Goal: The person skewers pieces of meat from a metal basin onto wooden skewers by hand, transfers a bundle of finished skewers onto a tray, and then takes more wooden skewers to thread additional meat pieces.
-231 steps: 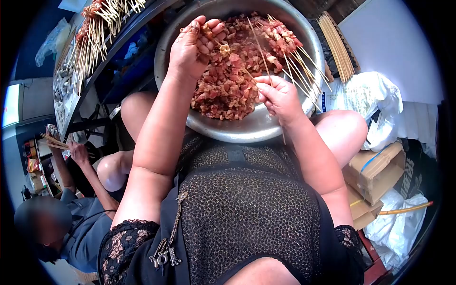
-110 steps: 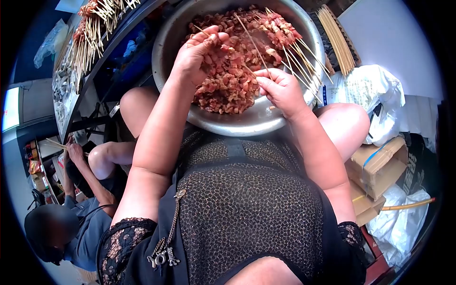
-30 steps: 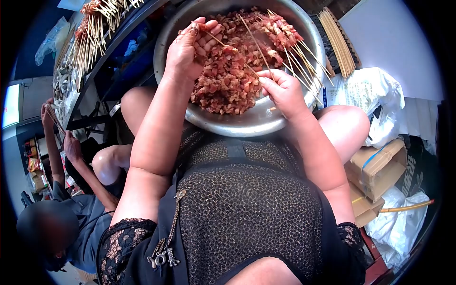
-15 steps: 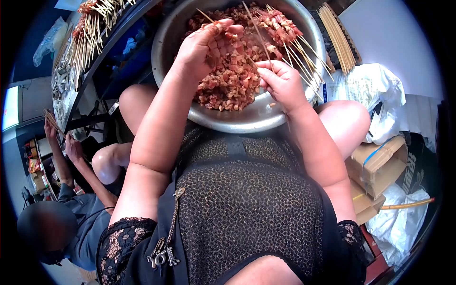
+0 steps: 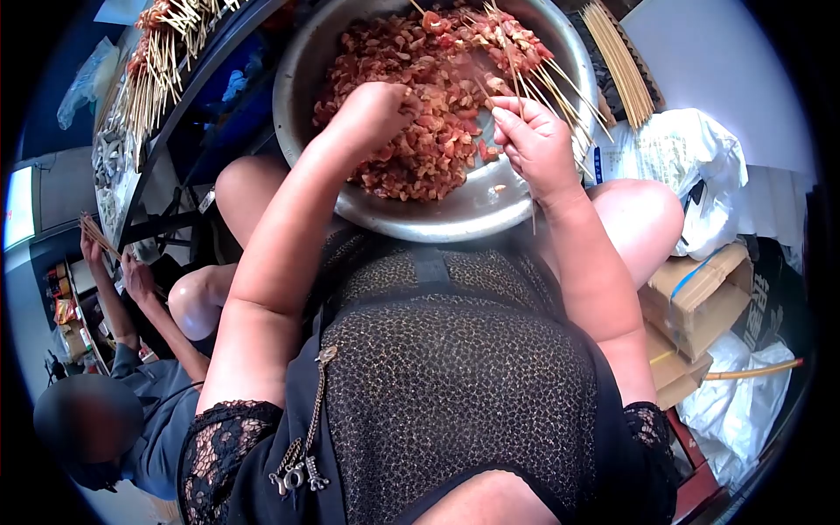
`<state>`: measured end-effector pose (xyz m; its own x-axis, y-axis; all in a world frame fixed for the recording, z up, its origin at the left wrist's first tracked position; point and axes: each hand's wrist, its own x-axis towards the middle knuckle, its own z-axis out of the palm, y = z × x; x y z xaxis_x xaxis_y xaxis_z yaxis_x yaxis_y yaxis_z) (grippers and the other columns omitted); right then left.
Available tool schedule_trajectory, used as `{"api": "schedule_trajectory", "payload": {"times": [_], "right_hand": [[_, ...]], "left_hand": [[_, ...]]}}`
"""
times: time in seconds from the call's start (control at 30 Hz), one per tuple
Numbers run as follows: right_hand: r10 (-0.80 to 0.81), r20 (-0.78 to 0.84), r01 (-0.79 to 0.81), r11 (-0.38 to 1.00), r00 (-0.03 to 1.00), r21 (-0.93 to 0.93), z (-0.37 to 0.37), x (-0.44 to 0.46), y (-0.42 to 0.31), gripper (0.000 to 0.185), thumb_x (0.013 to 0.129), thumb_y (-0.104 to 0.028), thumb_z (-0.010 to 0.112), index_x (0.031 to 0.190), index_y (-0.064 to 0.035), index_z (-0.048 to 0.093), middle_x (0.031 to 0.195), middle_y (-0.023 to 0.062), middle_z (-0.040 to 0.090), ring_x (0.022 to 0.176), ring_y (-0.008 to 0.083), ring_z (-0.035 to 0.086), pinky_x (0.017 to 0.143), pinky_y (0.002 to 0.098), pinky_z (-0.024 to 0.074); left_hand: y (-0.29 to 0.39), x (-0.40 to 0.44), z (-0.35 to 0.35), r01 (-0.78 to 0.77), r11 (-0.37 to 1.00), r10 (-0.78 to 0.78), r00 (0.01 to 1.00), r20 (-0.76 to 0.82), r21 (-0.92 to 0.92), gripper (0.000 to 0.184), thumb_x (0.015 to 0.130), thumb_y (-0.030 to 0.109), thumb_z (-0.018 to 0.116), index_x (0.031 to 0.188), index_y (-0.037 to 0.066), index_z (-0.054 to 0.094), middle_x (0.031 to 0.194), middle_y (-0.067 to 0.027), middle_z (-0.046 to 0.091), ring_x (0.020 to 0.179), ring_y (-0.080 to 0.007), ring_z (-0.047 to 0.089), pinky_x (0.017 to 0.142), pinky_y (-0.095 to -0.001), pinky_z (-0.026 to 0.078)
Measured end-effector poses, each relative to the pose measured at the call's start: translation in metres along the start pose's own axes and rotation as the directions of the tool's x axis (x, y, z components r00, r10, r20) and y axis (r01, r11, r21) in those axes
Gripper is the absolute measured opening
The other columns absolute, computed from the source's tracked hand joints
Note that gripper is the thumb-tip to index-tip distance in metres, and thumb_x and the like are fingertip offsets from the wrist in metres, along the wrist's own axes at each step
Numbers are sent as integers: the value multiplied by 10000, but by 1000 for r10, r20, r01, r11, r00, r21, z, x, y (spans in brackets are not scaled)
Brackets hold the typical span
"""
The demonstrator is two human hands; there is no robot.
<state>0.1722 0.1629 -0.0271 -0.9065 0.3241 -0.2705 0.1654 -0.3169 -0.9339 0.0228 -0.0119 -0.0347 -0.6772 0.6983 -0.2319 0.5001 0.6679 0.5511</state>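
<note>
In the metal basin: a heap of cut meat, with bare metal open between heap and rim at the near right. Left hand: fingers curled down at the heap; whether anything is held cannot be told. Right hand: thumb and forefinger pinching thin sticks above the basin. Loaded skewers: far right, bare ends crossing the rim. Stick bundle: outside, beside the rim. White bag: blue label, print too small to read. Dark surface, right: pale sideways characters, unclear.
</note>
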Motion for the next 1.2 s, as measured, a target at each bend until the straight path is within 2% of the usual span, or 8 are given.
{"api": "schedule_trajectory", "payload": {"times": [0.03,0.13,0.4,0.47,0.53,0.83,1.0,1.2], "right_hand": [[1,4,-1,1000,1000,1,0,0,0,169,893,-107,543,1014,1,591,652,-16,555,497,18,458,460,157,380],[-4,-20,4,1000,1000,16,2,0,0,185,891,-122,545,1051,-31,565,675,-28,541,442,-15,367,385,117,265],[-37,-21,38,999,999,23,0,-1,0,181,897,-116,535,1053,-28,556,679,-27,541,440,-13,363,387,118,267],[-41,-5,41,999,999,21,-1,-1,0,184,898,-118,533,1057,-28,552,680,-27,541,440,-12,363,386,121,267],[-46,0,46,999,999,28,-1,-1,1,185,898,-122,534,1059,-31,550,683,-26,543,441,-12,365,385,122,266],[-99,-1,99,992,995,76,-13,-6,-4,149,886,-95,551,1003,-16,597,676,-19,557,504,4,423,458,147,347],[-168,-12,169,985,986,35,-17,-9,-10,143,878,-102,565,989,-23,611,668,-24,571,507,1,438,469,149,359],[-220,-25,221,975,975,4,-14,-9,-13,171,894,-145,555,1015,-31,594,650,-45,530,439,-17,358,390,125,263]], "left_hand": [[7,4,3,-42,978,35,999,39,202,167,763,130,627,883,17,654,810,-174,638,765,-280,632,714,-353,500],[15,9,16,-181,941,185,983,15,287,189,722,108,595,863,-13,627,790,-213,618,788,-343,608,730,-421,481],[29,36,43,-222,927,186,972,143,303,161,753,118,557,835,1,631,791,-197,622,794,-351,607,710,-433,474],[33,40,57,-208,967,170,957,237,147,159,777,142,540,823,28,642,800,-181,632,785,-340,611,695,-416,479],[30,49,82,-295,889,199,938,285,350,186,806,187,503,793,65,643,823,-133,651,788,-288,631,691,-393,480],[44,53,89,-317,799,115,914,388,510,164,754,125,586,875,81,688,883,-99,668,830,-263,642,740,-327,506],[28,35,42,-99,995,94,975,203,16,102,674,121,622,750,56,644,677,-69,624,635,-141,586,592,-289,459],[2,16,20,-47,994,42,998,-48,-94,257,656,80,630,912,67,656,745,-44,629,640,-136,570,631,-272,466]]}}
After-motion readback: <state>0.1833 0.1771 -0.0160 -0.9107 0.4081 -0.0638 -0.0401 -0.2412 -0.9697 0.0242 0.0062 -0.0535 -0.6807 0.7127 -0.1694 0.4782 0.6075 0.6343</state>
